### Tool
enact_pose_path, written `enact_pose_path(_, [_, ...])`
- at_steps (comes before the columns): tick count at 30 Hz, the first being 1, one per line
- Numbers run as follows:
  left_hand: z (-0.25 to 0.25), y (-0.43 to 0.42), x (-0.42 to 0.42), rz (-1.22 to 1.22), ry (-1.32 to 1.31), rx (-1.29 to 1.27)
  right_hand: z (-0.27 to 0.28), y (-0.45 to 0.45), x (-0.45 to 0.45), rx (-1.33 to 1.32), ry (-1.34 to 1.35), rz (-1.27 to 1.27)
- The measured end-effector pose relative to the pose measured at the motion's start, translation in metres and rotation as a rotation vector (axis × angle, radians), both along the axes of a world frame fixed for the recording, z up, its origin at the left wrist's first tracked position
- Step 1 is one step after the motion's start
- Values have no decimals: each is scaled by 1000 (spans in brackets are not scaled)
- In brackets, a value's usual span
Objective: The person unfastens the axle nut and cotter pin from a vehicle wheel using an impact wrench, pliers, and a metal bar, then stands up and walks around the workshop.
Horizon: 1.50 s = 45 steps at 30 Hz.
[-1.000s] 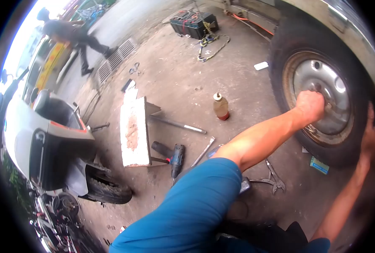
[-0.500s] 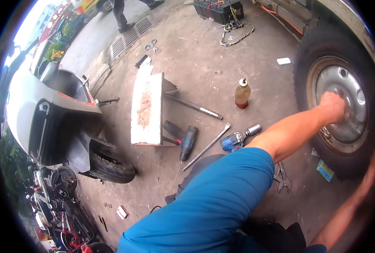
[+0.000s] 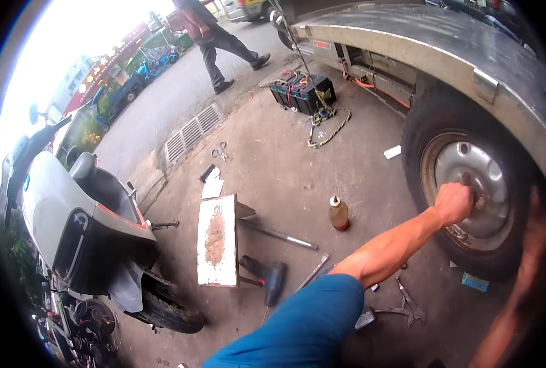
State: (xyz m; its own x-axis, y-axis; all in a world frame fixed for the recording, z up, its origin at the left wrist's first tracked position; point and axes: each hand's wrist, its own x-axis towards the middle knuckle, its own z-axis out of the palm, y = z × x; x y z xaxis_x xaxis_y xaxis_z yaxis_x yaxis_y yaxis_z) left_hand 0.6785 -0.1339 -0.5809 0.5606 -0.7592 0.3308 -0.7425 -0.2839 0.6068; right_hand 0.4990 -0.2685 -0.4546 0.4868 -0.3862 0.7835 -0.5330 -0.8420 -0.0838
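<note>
At the hub of the silver wheel rim [image 3: 492,175], my left hand [image 3: 454,203] is closed in a fist, its fingers wrapped round something small that I cannot make out. A rusty stud or nut shows just above the knuckles. My right hand [image 3: 540,221] is at the outer right side of the black tire [image 3: 417,159], blurred and dark, its fingers hard to tell. Locking pliers [image 3: 410,306] lie on the ground below the wheel, near a blue-green packet [image 3: 475,282]. A bottle [image 3: 338,214] with dark red liquid stands left of my left forearm.
A white-topped stool [image 3: 218,242] stands beside a metal bar [image 3: 279,234] and a cordless drill [image 3: 275,283]. A black toolbox [image 3: 300,92] with rope is at the back. A scooter [image 3: 58,208] is on the left. A person [image 3: 215,43] walks on the road.
The view has tilted up, showing more of the vehicle and road. The person in the background has walked to the right. My left hand is still at the hub.
</note>
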Motion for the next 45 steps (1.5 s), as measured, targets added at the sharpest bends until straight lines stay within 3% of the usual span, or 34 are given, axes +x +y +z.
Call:
enact_pose_path(3, [-4,2,3,31,21,55,-10,-7,-4,47,-18,-59])
enact_pose_path(5, [-4,-3,-4,80,97,80,-21,-9,0,-29,-175,-71])
enact_pose_path(8, [-8,-1,1,-11,-1,82,-8,10,2,-56,-156,-107])
enact_pose_path(10, [1,-2,-4,66,-21,155,5,22,1,-169,-168,-74])
enact_pose_path(13, [12,1,0,26,-35,284,10,31,1,125,-99,-58])
enact_pose_path(14, [16,0,2,41,-65,366,12,30,1,227,-146,104])
enact_pose_path(16, [22,-2,2,-38,124,381,-6,24,-4,455,-192,274])
enact_pose_path(17, [24,-3,1,-70,220,391,-14,28,-5,646,-107,199])
enact_pose_path(18, [49,5,-15,-61,254,554,14,35,-16,797,-100,269])
enact_pose_path(19, [53,19,-23,-94,255,613,-8,41,-5,710,-177,188])
enact_pose_path(20, [57,40,-37,-130,255,669,34,52,-31,978,58,136])
enact_pose_path(22, [83,78,-63,-190,264,768,71,89,-68,969,176,20])
enact_pose_path(23, [124,90,-84,-249,339,815,58,113,-87,692,74,-70])
enact_pose_path(25, [203,111,-113,-398,298,853,90,159,-150,771,134,-245])
enact_pose_path(27, [265,123,-135,-597,28,773,111,206,-223,1023,115,-459])
enact_pose_path(31, [373,134,-161,-842,45,683,172,305,-394,1423,-86,-1050])
enact_pose_path(35, [405,138,-182,-809,259,816,245,395,-510,1445,-513,-1598])
enact_pose_path(37, [445,133,-219,-786,253,919,234,455,-548,1524,-459,-1586])
enact_pose_path(38, [436,129,-219,-1096,139,728,220,486,-566,1589,-419,-1598])
enact_pose_path(40, [442,125,-255,-927,249,877,171,538,-586,1809,-283,-1657])
enact_pose_path(41, [445,123,-271,-819,305,943,176,555,-586,1898,-73,-1481])
enact_pose_path(42, [410,119,-260,-978,155,909,121,604,-580,1732,-113,-1485])
enact_pose_path(43, [443,116,-306,-713,270,1093,158,610,-573,1788,-142,-1443])
enact_pose_path(44, [412,115,-291,-898,171,1043,147,630,-572,1944,-229,-1437])
enact_pose_path(45, [409,109,-306,-952,118,1054,110,675,-565,1531,81,-1341])
